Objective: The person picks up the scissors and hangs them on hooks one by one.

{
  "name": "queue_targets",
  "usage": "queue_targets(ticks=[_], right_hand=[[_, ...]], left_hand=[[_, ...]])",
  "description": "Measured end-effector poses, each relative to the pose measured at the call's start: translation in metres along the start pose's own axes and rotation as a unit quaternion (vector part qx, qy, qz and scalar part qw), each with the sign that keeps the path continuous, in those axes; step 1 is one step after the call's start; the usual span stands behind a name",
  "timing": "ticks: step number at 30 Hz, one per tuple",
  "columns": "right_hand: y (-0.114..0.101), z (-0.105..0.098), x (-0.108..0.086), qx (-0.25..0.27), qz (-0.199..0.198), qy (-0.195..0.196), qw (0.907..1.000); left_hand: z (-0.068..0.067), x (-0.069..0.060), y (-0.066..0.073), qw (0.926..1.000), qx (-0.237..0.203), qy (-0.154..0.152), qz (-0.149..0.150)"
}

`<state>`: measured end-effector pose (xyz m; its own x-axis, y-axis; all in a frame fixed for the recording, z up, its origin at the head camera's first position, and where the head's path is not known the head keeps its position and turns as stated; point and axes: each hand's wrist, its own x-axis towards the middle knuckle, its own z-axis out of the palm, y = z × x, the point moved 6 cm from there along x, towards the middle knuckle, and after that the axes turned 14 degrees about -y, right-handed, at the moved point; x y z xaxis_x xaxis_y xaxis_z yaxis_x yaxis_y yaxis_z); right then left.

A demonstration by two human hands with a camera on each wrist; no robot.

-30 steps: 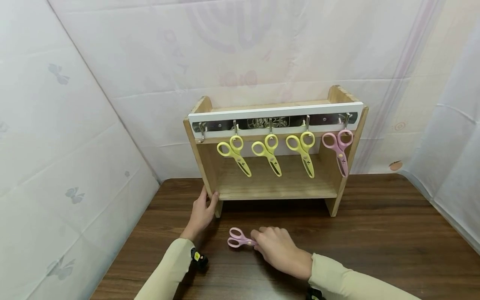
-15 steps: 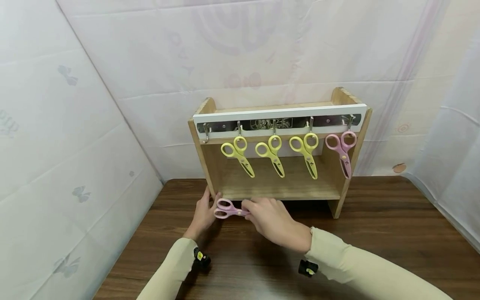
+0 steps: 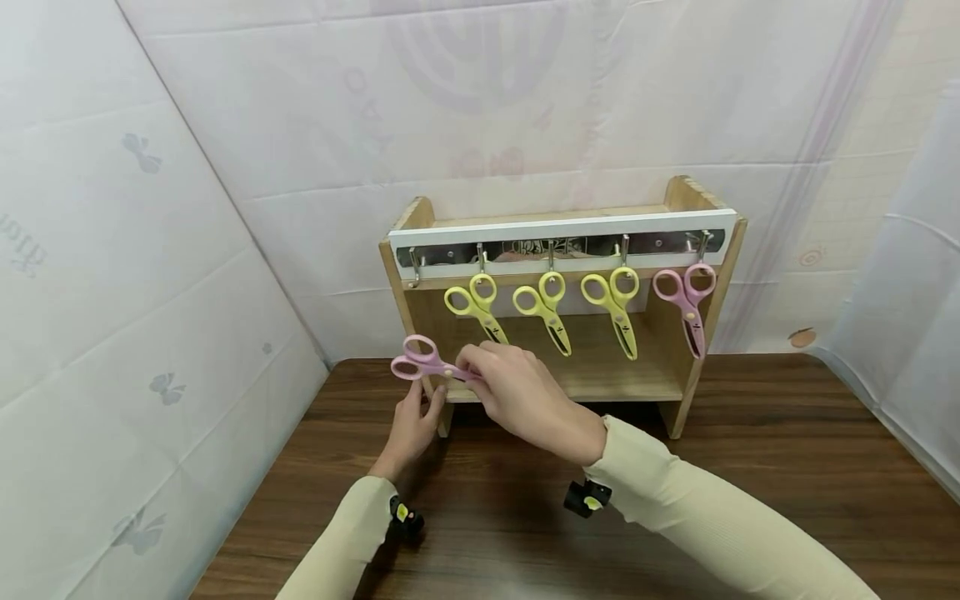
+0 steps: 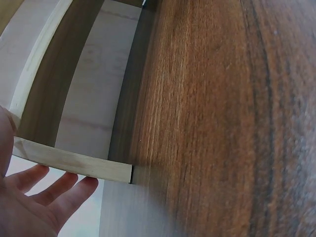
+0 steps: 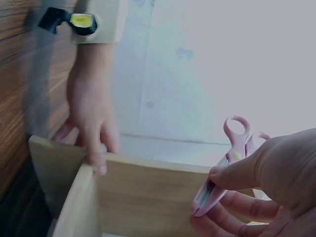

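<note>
My right hand pinches a pair of pink scissors by the blades, handle loops pointing left. The scissors are off the table, in front of the left side of a small wooden shelf. In the right wrist view, thumb and fingers close on the scissors' blades. My left hand grips the shelf's lower left side panel; the left wrist view has its fingertips against that panel. A hook is at the rail's left end, above the held scissors.
A white rail with metal hooks runs along the shelf's top. Three yellow scissors and one pink pair hang from it. The shelf stands on a brown wooden table, with pale cloth walls behind and at left.
My right hand has lifted the pink scissors from the table and carried them up and left toward the shelf's left side. My left hand keeps its grip on the shelf.
</note>
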<state>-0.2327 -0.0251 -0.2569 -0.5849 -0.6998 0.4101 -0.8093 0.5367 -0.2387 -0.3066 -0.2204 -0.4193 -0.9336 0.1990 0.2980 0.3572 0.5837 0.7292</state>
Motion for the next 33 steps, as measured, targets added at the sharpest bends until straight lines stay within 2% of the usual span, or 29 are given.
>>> queue_targets(ticks=[3, 9, 16, 25, 33], right_hand=[[-0.003, -0.003, 0.007, 0.021, -0.005, 0.016, 0.9997], [-0.004, -0.006, 0.018, 0.06, 0.013, 0.049, 0.9969], [-0.004, -0.012, 0.028, 0.094, 0.011, 0.091, 0.9914], [-0.001, -0.011, 0.033, 0.092, 0.037, 0.089, 0.9911], [0.0, -0.006, 0.032, 0.076, 0.049, 0.082, 0.9925]], left_hand=[[0.001, 0.0, 0.0, 1.0, -0.005, -0.006, 0.001], [0.001, -0.001, 0.003, 0.9999, -0.001, -0.01, 0.01], [0.0, -0.002, 0.002, 0.9999, 0.002, -0.013, 0.001], [0.0, 0.0, 0.001, 0.9998, -0.004, -0.017, -0.01], [0.001, -0.001, 0.0, 0.9999, -0.002, -0.015, -0.006]])
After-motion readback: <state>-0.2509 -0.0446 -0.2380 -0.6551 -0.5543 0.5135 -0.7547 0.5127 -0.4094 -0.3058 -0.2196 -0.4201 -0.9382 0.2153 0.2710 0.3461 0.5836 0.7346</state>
